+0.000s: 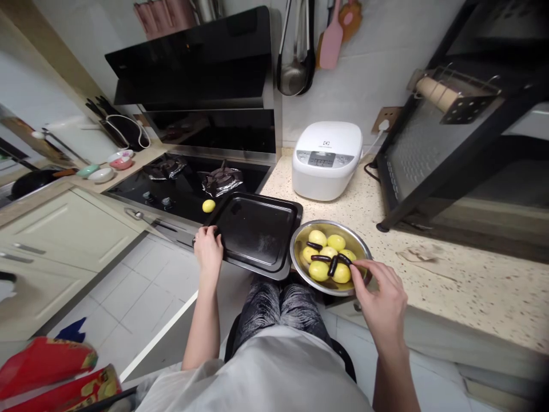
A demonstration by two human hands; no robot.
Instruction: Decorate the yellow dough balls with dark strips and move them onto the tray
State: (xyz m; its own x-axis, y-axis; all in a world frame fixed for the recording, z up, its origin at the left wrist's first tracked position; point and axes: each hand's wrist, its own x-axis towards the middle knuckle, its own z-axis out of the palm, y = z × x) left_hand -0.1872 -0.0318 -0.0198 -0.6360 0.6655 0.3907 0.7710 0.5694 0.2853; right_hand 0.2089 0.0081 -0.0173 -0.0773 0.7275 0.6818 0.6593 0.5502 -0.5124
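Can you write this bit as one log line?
left hand: grips baking tray edge | right hand: fingertips on dark sausage in metal bowl

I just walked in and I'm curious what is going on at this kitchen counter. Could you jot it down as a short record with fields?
Place: kitchen counter beside a black stove
Left hand: grips the near left edge of a black baking tray, which is bare
Right hand: fingertips pinch a dark sausage in a metal bowl
In the bowl: yellow potatoes and more dark sausages
Stray item: one potato on the stove
Behind: white rice cooker
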